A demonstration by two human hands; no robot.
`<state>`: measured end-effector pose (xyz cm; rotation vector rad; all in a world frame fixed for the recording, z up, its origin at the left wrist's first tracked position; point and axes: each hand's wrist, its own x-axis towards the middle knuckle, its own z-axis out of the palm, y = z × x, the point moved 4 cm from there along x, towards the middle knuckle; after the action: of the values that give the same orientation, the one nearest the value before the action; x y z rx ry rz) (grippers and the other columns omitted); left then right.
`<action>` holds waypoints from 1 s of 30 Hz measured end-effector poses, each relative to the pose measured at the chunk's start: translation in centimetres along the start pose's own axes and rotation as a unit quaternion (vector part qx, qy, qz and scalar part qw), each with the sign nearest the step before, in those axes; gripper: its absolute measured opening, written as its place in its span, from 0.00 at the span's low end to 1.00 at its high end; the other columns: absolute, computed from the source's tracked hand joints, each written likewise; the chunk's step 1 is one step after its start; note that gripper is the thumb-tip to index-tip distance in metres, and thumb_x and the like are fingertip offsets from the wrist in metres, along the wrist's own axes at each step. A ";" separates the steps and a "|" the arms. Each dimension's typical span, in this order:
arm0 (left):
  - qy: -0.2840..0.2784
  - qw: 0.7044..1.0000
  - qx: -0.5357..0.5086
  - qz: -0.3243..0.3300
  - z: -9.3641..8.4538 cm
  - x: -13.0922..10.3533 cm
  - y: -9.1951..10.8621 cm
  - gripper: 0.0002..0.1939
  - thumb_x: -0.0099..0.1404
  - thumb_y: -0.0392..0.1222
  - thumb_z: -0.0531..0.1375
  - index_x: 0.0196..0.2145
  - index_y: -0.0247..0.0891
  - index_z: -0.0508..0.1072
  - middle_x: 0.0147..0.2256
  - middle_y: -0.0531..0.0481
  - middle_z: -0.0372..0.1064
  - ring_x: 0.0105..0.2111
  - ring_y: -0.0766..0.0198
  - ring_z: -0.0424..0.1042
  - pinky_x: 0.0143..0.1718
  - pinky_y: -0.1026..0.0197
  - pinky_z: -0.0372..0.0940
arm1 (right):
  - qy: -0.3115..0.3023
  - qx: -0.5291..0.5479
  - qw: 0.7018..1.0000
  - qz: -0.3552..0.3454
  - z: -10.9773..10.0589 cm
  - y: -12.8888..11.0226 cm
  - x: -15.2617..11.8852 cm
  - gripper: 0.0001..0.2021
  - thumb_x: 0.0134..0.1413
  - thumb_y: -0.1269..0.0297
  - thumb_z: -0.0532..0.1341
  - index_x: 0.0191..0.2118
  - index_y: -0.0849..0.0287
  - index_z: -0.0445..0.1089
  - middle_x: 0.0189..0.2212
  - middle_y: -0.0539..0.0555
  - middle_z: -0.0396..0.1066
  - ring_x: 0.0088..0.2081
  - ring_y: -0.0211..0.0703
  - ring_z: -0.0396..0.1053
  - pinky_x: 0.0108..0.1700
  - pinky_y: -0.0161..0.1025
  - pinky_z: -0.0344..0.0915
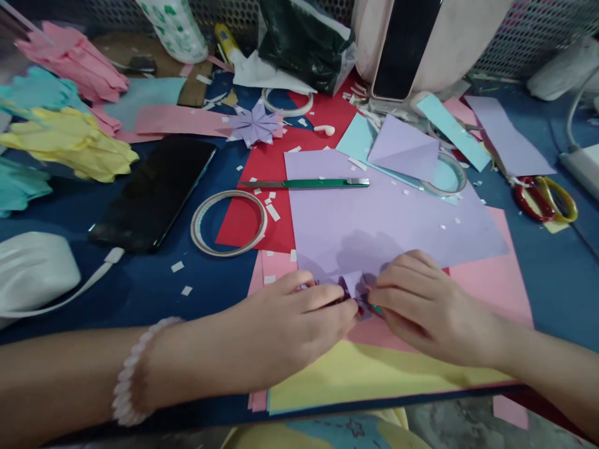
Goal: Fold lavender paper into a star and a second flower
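Between my two hands is a small folded piece of purple paper (354, 284), partly hidden by the fingers. My left hand (304, 318), with a beaded bracelet (128, 374) on its wrist, has its fingers closed on the piece's left side. From the right, my right hand (430, 305) pinches the same piece. Under them lie a large purple sheet (384, 212), a pink sheet (496, 299) and a yellow sheet (388, 368). Beyond the hands, a green craft knife (322, 183) rests across the purple sheet. A purple paper star flower (256, 123) lies farther back.
Left of the sheets are a tape roll (196, 227), a black phone (154, 193) and a white charger (35, 268). Scissors (545, 198) lie at the right. Folded paper flowers (70, 140) sit at the far left. A second phone (406, 47) stands upright at the back. Paper scraps are scattered about.
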<state>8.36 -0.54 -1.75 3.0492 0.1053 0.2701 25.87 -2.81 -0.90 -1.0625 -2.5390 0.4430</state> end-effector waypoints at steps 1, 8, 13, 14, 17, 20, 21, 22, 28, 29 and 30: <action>0.000 1.000 0.000 -0.001 0.0 0.0 0.0 0.11 0.68 0.36 0.54 0.45 0.39 0.73 0.51 0.48 0.70 0.47 0.60 0.65 0.40 0.59 0.55 | 0.002 -0.018 0.999 -0.043 -0.2 -0.1 -0.1 0.07 0.63 0.74 0.52 0.39 0.63 0.68 0.33 0.55 0.71 0.37 0.43 0.64 0.38 0.43 0.55; -0.020 1.000 -0.002 -0.004 0.3 -0.2 0.0 0.12 0.69 0.36 0.53 0.47 0.38 0.72 0.53 0.49 0.68 0.48 0.61 0.64 0.39 0.59 0.56 | -0.039 -0.122 0.982 -0.141 -0.5 -0.1 -1.2 0.13 0.65 0.75 0.50 0.36 0.62 0.71 0.36 0.54 0.74 0.38 0.41 0.66 0.37 0.45 0.54; -0.010 1.000 0.003 -0.006 0.3 -0.1 0.1 0.10 0.69 0.36 0.54 0.45 0.38 0.73 0.53 0.50 0.69 0.48 0.61 0.64 0.39 0.58 0.56 | -0.043 -0.188 0.960 -0.201 -0.1 -0.5 -1.9 0.09 0.61 0.77 0.55 0.34 0.61 0.72 0.39 0.53 0.73 0.39 0.42 0.64 0.36 0.46 0.54; -0.005 1.000 0.003 -0.006 0.2 -0.1 0.1 0.10 0.69 0.36 0.54 0.45 0.38 0.73 0.52 0.51 0.69 0.48 0.61 0.64 0.39 0.58 0.56 | -0.043 -0.188 0.959 -0.206 -0.2 -0.6 -1.8 0.10 0.61 0.76 0.55 0.33 0.61 0.72 0.39 0.53 0.73 0.38 0.42 0.64 0.36 0.46 0.55; 0.011 1.000 0.002 -0.001 0.1 -0.1 0.1 0.10 0.69 0.35 0.54 0.43 0.38 0.73 0.50 0.50 0.70 0.48 0.60 0.65 0.39 0.58 0.55 | -0.052 -0.183 0.960 -0.205 -0.3 -0.9 -1.5 0.14 0.63 0.77 0.51 0.31 0.61 0.72 0.36 0.55 0.72 0.37 0.42 0.63 0.37 0.47 0.55; 0.018 1.000 -0.001 0.004 0.0 -0.2 0.3 0.11 0.69 0.34 0.52 0.44 0.36 0.73 0.50 0.48 0.70 0.49 0.59 0.65 0.40 0.57 0.55 | -0.050 -0.168 0.965 -0.196 -0.6 -1.3 -1.2 0.17 0.63 0.78 0.50 0.27 0.61 0.70 0.34 0.55 0.72 0.35 0.41 0.62 0.36 0.46 0.54; 0.018 1.000 -0.001 0.005 -0.1 -0.2 0.4 0.12 0.70 0.34 0.51 0.45 0.36 0.73 0.50 0.48 0.70 0.49 0.59 0.65 0.41 0.57 0.55 | -0.050 -0.165 0.966 -0.193 -0.6 -1.4 -1.1 0.17 0.63 0.78 0.50 0.27 0.61 0.70 0.33 0.54 0.72 0.35 0.41 0.62 0.36 0.46 0.53; 0.017 1.000 0.000 0.004 -0.2 -0.2 0.4 0.12 0.70 0.34 0.51 0.46 0.36 0.72 0.50 0.47 0.71 0.49 0.59 0.65 0.42 0.57 0.55 | -0.050 -0.164 0.967 -0.189 -0.6 -1.4 -1.0 0.17 0.63 0.78 0.50 0.26 0.61 0.69 0.32 0.54 0.71 0.34 0.41 0.62 0.36 0.45 0.53; 0.040 0.998 -0.035 -0.017 -0.6 -0.1 0.2 0.14 0.70 0.34 0.48 0.48 0.34 0.70 0.45 0.45 0.73 0.45 0.60 0.68 0.42 0.57 0.56 | -0.025 -0.180 0.966 -0.184 0.0 -1.4 -0.9 0.14 0.62 0.76 0.52 0.26 0.62 0.69 0.27 0.52 0.68 0.32 0.41 0.59 0.33 0.43 0.50; 0.043 0.997 -0.056 -0.018 -0.6 -0.1 0.0 0.14 0.71 0.34 0.48 0.48 0.34 0.70 0.45 0.46 0.74 0.45 0.61 0.68 0.43 0.57 0.56 | -0.013 -0.186 0.964 -0.189 0.1 -1.4 -0.9 0.14 0.62 0.76 0.53 0.27 0.63 0.69 0.27 0.52 0.67 0.32 0.41 0.59 0.32 0.43 0.50; 0.041 0.996 -0.083 -0.019 -0.6 -0.1 -0.3 0.14 0.70 0.34 0.48 0.49 0.34 0.69 0.45 0.46 0.74 0.45 0.61 0.69 0.43 0.57 0.56 | 0.000 -0.194 0.961 -0.195 0.2 -1.4 -1.0 0.13 0.62 0.76 0.54 0.27 0.63 0.70 0.27 0.52 0.67 0.32 0.41 0.59 0.32 0.43 0.50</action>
<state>8.11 -0.18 -1.17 2.8692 0.1393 0.3822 25.58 -4.44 -0.66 -0.6393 -2.8104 -0.1681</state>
